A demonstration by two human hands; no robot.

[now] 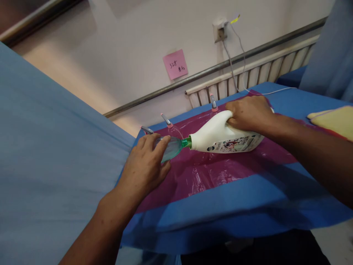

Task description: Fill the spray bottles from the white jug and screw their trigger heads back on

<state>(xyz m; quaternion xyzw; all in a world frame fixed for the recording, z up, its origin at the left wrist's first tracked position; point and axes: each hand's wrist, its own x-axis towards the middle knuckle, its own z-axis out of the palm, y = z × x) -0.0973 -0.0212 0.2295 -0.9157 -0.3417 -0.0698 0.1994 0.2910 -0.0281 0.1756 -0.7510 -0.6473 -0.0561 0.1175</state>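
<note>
white jug (pixel 211 129): tilted over the magenta sheet (pixel 176 184); right grip (pixel 251 111) clamped round its handle | clear bottle (pixel 173 147): over sheet's left part; left grip (pixel 146 160) curled round it | jug's probably hefty, grab the handle; bottle's likely light, squishy, hold mid-body imo

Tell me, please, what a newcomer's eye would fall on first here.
Probably the white jug, gripped by the right hand, its mouth at the green neck of the bottle in the left hand. The purple sheet beneath them and the pink note on the wall would likely come next.
</note>
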